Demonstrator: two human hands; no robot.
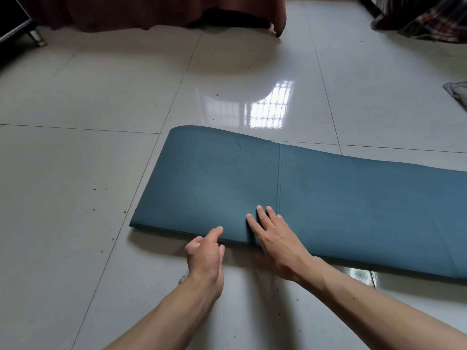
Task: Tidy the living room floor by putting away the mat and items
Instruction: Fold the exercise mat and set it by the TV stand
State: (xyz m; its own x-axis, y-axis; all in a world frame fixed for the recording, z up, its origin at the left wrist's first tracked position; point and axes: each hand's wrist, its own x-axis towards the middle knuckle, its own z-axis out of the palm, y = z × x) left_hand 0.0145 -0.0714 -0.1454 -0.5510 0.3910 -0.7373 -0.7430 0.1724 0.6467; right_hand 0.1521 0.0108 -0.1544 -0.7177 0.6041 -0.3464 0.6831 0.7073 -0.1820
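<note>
The right grip (274, 239) is released, its fingers straight and flat on the mat (353, 198) by the near edge and right at a seam line. I'd guess it is pinning the layers down while the other hand works. The left grip (206, 251) is curled at that same edge, forefinger on top, and seems to be pinching the doubled layers to square them. The teal mat lies on the tiled floor (88, 173), its left end a rounded fold and the rest running out of view to the right. Farther off are a reddish-brown drape (151, 13), a plaid cloth (427, 21) and a grey rag (458, 93). No brand or writing is readable.
</note>
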